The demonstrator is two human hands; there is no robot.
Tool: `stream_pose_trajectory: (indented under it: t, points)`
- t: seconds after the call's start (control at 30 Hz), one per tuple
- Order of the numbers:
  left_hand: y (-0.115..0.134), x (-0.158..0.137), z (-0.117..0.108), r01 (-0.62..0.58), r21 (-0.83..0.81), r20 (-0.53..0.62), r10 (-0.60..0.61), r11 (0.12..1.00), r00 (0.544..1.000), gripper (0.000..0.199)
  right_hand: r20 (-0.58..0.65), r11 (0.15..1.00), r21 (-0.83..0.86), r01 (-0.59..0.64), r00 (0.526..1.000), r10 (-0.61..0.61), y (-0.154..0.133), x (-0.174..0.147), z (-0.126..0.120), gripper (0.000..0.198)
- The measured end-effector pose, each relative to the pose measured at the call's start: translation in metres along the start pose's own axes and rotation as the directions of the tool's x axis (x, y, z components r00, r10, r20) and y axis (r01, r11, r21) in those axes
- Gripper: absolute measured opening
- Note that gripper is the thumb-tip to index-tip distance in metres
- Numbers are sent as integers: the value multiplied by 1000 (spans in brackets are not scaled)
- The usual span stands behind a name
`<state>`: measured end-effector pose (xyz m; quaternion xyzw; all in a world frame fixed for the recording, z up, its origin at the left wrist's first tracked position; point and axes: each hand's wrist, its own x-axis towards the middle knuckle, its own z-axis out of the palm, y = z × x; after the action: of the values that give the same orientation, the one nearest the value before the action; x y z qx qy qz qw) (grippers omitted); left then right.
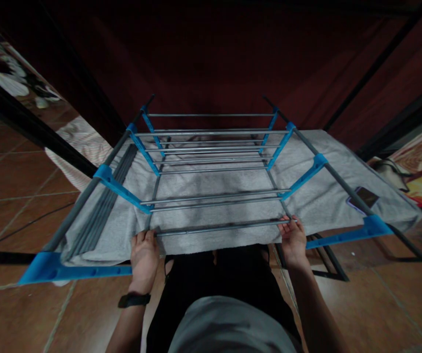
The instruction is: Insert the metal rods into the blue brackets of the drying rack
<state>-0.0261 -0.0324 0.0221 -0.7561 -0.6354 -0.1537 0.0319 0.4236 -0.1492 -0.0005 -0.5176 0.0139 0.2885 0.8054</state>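
Observation:
A shoe rack of grey tubes and blue plastic brackets [120,190] lies on a grey towel-like cloth [211,181]. Several thin metal rods cross between its brackets. One metal rod [214,227] runs along the side nearest me, from hand to hand. My left hand [145,252] is closed round its left end, beside the near left blue bracket [78,270]. At the other end, the fingers of my right hand [292,239] pinch the rod close to the near right blue bracket [347,235]. The rod's very ends are partly hidden by my fingers.
Several loose metal rods [102,206] lie bundled on the cloth inside the rack's left side. A phone [364,198] rests on the cloth at right, partly behind a tube. A dark red panel [211,59] stands behind the rack. Tiled floor [15,196] shows at left.

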Motion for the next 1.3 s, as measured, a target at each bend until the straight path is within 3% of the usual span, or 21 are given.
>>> stream_pose_trajectory:
  t: [0.3,0.53,0.83,0.97,1.17,1.3]
  points:
    - [3,-2,-4,-11,-17,14,12,1000,1000,35,-4,1000,-5,20,1000,-20,1,2,-1,35]
    - [3,-2,-3,-87,42,31,86,995,996,36,-27,1000,19,11,1000,-11,2,4,-3,28]
    - [3,-3,3,-136,-20,3,136,991,991,37,-8,999,29,18,1000,-17,4,7,-5,31]
    - [2,-5,7,-103,-78,-24,101,992,995,37,-9,999,29,16,1000,-15,5,8,-6,29]
    - [2,-1,25,16,-229,-122,-45,973,992,29,21,998,38,47,999,-48,7,10,-3,31]
    - [4,1,33,13,-263,-157,-56,965,986,28,26,997,42,72,997,-73,9,11,1,34]
